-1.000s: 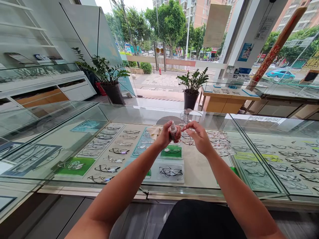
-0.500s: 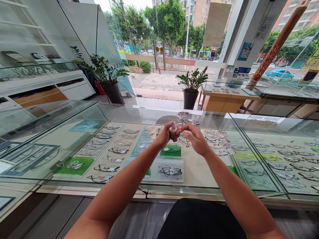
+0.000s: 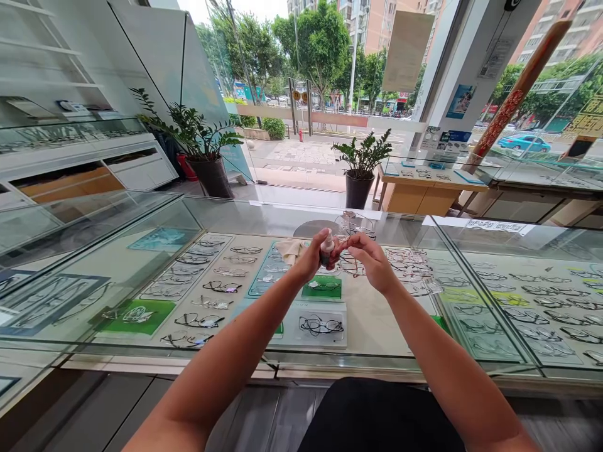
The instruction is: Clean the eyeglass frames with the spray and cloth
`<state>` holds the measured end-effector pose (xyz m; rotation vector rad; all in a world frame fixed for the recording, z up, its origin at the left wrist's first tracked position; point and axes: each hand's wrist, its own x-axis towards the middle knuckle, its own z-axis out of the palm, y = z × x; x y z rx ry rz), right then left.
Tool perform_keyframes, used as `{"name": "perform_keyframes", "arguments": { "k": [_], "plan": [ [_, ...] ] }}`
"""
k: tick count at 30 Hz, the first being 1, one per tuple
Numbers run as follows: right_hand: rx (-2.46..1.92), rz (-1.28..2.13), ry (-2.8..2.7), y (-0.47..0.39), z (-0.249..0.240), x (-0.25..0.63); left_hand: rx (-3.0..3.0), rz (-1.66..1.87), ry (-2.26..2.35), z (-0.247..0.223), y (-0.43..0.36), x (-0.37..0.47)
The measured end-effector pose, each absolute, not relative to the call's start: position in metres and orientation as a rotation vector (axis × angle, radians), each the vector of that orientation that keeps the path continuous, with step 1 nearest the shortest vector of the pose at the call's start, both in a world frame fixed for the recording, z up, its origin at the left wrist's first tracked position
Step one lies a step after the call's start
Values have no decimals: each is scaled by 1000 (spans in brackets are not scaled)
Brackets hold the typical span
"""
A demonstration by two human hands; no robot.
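Head view: the left hand (image 3: 309, 257) has its fingers wrapped around a bottle (image 3: 326, 252), held upright over the bench (image 3: 377, 329), maybe so it won't spill. The right hand (image 3: 375, 260) is beside it, fingers bent; I cannot tell if they pinch anything. A cloth (image 3: 289, 249) lies near, perhaps for easy reach. Glasses (image 3: 321, 325) sit inside the bench, likely to be seen.

The glass top (image 3: 377, 314) of the desk (image 3: 132, 365) blocks downward access. Above it, passage is open rightward of the right hand (image 3: 373, 258); a cloth (image 3: 289, 250) obstructs beside the left hand (image 3: 311, 256).
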<state>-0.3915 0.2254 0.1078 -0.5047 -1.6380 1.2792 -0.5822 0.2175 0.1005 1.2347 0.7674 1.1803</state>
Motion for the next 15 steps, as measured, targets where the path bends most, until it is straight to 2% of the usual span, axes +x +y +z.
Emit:
{"name": "perform_keyframes", "arguments": {
  "k": [15],
  "plan": [
    [-503, 1293, -1413, 230, 114, -389, 1561, 931, 754, 89, 220, -586]
  ]
}}
